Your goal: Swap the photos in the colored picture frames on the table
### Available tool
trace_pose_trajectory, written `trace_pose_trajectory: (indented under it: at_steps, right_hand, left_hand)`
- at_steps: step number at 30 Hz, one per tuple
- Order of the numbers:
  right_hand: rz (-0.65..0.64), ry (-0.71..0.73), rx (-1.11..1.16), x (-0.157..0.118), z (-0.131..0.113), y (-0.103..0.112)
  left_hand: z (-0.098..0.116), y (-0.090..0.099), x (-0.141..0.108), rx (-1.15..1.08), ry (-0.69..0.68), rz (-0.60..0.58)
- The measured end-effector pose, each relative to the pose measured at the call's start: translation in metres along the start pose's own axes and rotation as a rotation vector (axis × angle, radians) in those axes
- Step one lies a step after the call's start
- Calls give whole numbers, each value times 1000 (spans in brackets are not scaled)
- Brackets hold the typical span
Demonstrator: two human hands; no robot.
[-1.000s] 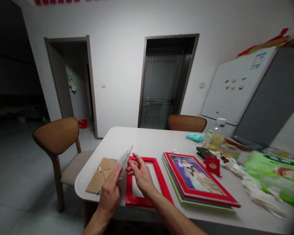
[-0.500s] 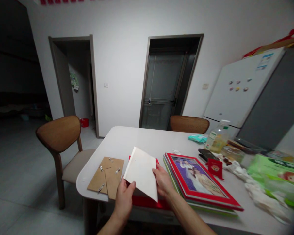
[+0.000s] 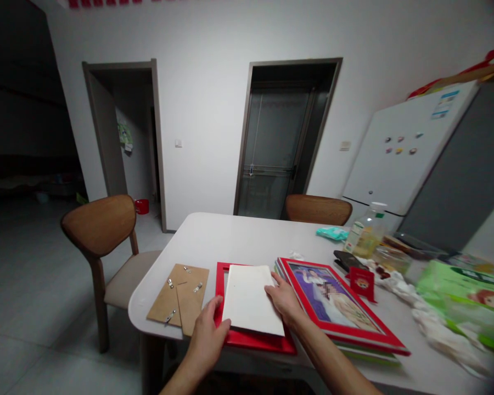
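A white board [image 3: 251, 299], like a thin sheet of card, lies tilted a little over a red picture frame [image 3: 263, 341], covering most of its opening. My right hand [image 3: 286, 300] grips the board's right edge, with the thumb on top. At the lower left corner of the board is my left hand [image 3: 208, 332], its thumb and fingers apart, close to the frame's left side. Left of the frame lies a brown backing board [image 3: 162, 302] with metal clips, and a loose brown flap [image 3: 191, 304] overlaps it.
To the right, a red-framed photo [image 3: 333, 299] rests on a stack of other frames. Beyond it are a black phone [image 3: 348, 260], a red booklet [image 3: 362, 282], a plastic bottle [image 3: 366, 230], crumpled tissue and a green tissue pack [image 3: 465, 296]. Wooden chairs [image 3: 101, 225] stand around the table [image 3: 230, 233].
The white board has come down from a tilted position in both hands to lie over the red frame. My left hand has loosened from its edge; my right hand has shifted slightly right.
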State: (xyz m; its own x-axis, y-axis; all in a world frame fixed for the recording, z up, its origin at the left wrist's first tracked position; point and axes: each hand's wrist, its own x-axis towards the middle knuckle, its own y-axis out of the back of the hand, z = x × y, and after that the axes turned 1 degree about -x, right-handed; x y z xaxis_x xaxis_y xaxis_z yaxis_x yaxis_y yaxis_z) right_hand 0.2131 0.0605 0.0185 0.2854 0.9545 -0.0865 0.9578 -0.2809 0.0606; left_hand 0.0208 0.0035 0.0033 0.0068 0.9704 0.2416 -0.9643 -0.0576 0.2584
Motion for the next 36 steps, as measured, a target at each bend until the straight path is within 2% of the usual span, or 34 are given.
trace_pose_trajectory:
  at_steps: [4,7,10,16,20,23,26,29,32,34,36]
  right_hand:
    - [-1,57,-128,8,3,-2]
    - [11,141,-353,13,3,-6]
    - [13,205,-574,17,2,-8]
    - [38,273,-813,14,2,-8]
    - [108,355,-1127,10,5,-6]
    - [98,444,-1159,3,2,-11]
    - [-4,575,-1055,-15,-6,-32]
    - [-202,692,-964,-44,-10,-70]
    - [-372,757,-980,-73,-8,-110]
    - [-404,759,-1012,-84,-4,-127]
    - [-418,731,-1007,-88,0,-135]
  left_hand:
    - [1,-5,-8,211,-144,-67]
    - [-3,-7,-9,276,-203,-79]
    - [-7,-6,-8,312,-206,-93]
    - [-3,-4,-10,332,-185,-142]
    - [2,15,-14,334,-172,-176]
    - [-7,48,-11,411,-172,-119]
    - [-28,88,-6,629,-122,-67]
    - [-46,112,-5,808,-114,-55]
    - [-53,116,-10,884,-148,-104]
    - [-55,113,-14,904,-177,-105]
    - [-57,112,-14,894,-221,-86]
